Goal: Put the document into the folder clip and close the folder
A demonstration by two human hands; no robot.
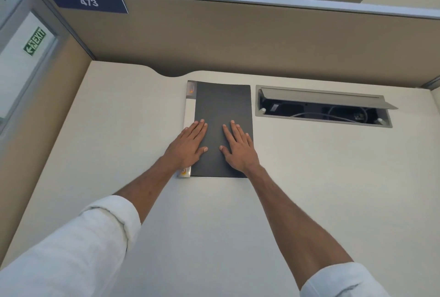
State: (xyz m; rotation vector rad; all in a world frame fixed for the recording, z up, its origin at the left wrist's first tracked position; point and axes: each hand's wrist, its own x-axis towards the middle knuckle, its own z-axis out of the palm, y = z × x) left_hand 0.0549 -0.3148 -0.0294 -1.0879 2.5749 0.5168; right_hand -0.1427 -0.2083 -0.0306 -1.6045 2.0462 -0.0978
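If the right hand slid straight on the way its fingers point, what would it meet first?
The right hand lies flat on the closed folder, fingers pointing up and slightly left. It would cross bare cover, then the folder's far edge, then the partition wall. Nothing else appears in that line; depth is uncertain.

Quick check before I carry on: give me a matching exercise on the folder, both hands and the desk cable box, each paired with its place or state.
Things:
1. folder
2. left hand
3. right hand
4. cable box

Places or states:
A. lid raised, wires showing inside
B. flat on the dark cover, nearer the open right edge
C. closed, lying flat on the desk
D. flat, overlapping the white spine strip

Pairs: 1-C, 2-D, 3-B, 4-A
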